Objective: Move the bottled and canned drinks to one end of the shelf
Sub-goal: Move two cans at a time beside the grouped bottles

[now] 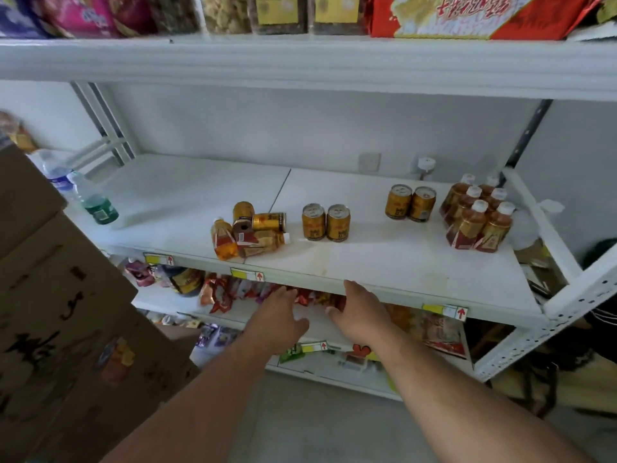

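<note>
While cans (325, 222) stand on the shelf (384, 262), both empty hands' fingers (337, 310) hang loosely spread below it.

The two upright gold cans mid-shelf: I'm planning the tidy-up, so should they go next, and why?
Probably yes: lift both hands, empty below the shelf edge, to the two upright cans and move them right beside the other can pair and the six-bottle cluster. They stand upright, nearest the hands.

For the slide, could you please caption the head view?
Empty hands reach toward shelf of scattered cans and bottles.
</note>
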